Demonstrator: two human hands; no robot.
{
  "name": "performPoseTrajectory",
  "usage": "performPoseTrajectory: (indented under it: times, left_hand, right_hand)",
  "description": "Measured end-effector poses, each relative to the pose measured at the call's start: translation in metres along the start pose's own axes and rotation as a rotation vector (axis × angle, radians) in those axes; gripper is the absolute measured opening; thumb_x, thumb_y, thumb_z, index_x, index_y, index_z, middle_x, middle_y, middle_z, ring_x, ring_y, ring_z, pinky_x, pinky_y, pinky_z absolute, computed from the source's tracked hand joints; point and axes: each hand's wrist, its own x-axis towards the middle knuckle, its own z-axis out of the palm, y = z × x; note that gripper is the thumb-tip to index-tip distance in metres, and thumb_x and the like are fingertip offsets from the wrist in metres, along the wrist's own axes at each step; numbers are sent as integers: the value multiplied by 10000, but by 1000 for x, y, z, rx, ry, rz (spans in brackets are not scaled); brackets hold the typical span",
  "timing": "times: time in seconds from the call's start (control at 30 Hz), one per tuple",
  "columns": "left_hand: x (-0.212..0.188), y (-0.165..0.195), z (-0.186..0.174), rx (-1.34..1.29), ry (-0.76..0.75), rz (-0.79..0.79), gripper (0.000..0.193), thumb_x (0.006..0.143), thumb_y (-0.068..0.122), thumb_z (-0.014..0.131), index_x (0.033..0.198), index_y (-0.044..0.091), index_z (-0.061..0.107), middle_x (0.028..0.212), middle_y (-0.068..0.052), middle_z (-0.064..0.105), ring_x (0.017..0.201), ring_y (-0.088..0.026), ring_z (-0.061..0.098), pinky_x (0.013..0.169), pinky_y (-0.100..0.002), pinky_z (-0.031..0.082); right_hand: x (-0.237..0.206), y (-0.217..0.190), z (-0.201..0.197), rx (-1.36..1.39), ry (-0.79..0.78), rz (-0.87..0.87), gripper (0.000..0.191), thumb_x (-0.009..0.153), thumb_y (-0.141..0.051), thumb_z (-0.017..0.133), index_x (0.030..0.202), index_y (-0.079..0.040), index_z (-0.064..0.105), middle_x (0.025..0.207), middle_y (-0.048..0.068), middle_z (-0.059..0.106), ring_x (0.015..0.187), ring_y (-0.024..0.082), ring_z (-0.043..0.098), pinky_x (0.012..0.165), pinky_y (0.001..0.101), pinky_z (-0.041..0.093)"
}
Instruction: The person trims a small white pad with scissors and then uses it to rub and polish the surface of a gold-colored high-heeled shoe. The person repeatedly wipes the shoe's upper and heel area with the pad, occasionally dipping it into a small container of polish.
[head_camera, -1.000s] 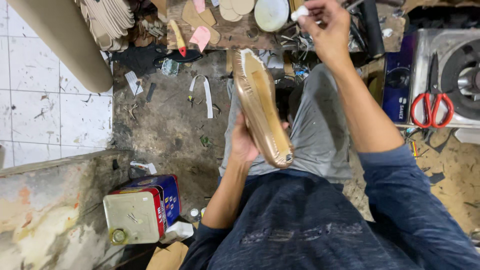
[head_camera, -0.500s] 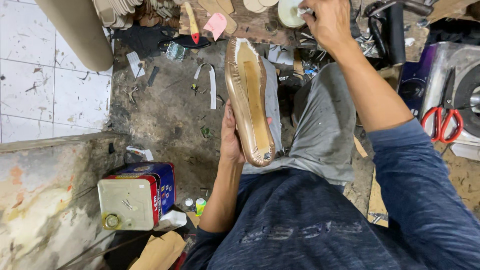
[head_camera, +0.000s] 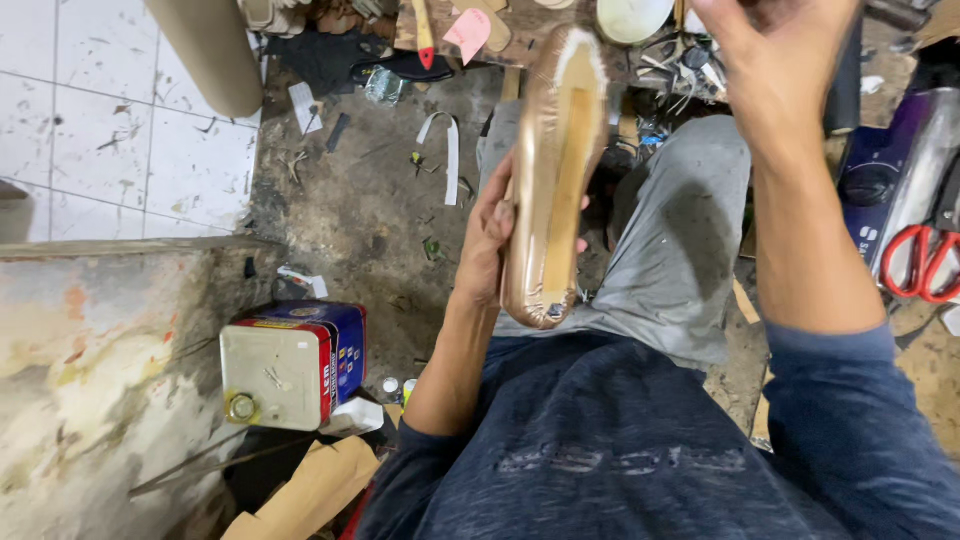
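**Sole-up on my lap, glue tin by my side**

So I had the glossy tan shoe upper on its last (head_camera: 553, 170) bottom-up over my lap, toe pointing to the far side and heel nearest to me, just above my grey trouser leg (head_camera: 672, 240). My left hand (head_camera: 487, 235) was wrapped around its left edge, fingers curled behind, properly clamped on it. A pale insole strip ran down the middle of the underside.

My right hand (head_camera: 775, 60) was lifted up at the far right, well apart from the shoe and blurred. Honestly couldn't tell if it was pinching anything or just hanging open.

Around me: the square cream-topped metal tin with blue and red sides (head_camera: 290, 362) sat on the dirty concrete floor (head_camera: 370, 220) near my left elbow, with a bit of brown cardboard (head_camera: 310, 490) even nearer. Red-handled scissors (head_camera: 925, 262) lay off to the right on a machine. A pink shoe-shaped cutout (head_camera: 468, 30) and a pale round container (head_camera: 632, 18) sat far away on the cluttered bench, and a big cardboard tube (head_camera: 205, 50) leaned at far left over white tiles.
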Motion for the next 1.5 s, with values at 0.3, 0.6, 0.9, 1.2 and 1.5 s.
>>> performPoseTrajectory:
  times: [0.3, 0.6, 0.9, 1.2, 1.5]
  left_hand:
    - [-6, 0, 62, 50, -135, -78, 1008, 960, 374, 793, 1686, 27, 185, 1546, -245, 472, 1260, -375, 633, 936, -565, 630]
    - [-6, -19, 89, 49, -258, -121, 935, 988, 342, 783, 1651, 12, 213, 1528, -203, 472, 1241, -315, 642, 918, -521, 621]
    - [6, -36, 91, 174, -262, -121, 904, 1005, 343, 741, 1677, 4, 241, 1534, -231, 500, 1261, -309, 633, 1037, -466, 592]
    - [8, -44, 91, 173, -266, -101, 871, 1007, 337, 741, 1662, -14, 287, 1600, -169, 471, 1438, -239, 533, 1233, -371, 444]
    - [4, -42, 93, 159, -311, -146, 905, 984, 341, 766, 1665, 18, 264, 1559, -175, 498, 1356, -253, 581, 1141, -393, 518]
  right_hand:
    - [-67, -179, 0, -342, -204, -584, 260, 758, 67, 857, 965, 97, 703, 948, 216, 705, 884, 306, 704, 749, 361, 562]
    - [-95, -200, -33, -501, -181, -610, 290, 776, 75, 883, 1017, 63, 722, 978, 181, 708, 910, 299, 693, 762, 371, 562]
    - [-115, -188, -54, -454, -246, -605, 203, 883, -28, 858, 1059, -15, 758, 1068, 125, 754, 962, 218, 716, 812, 321, 587]
    - [-140, -187, -58, -428, -280, -584, 169, 879, -59, 859, 1005, -11, 757, 1043, 133, 752, 941, 212, 732, 777, 301, 613]
    - [-126, -204, -64, -573, -188, -568, 204, 807, 28, 831, 973, 95, 735, 966, 203, 734, 878, 292, 711, 714, 376, 569]
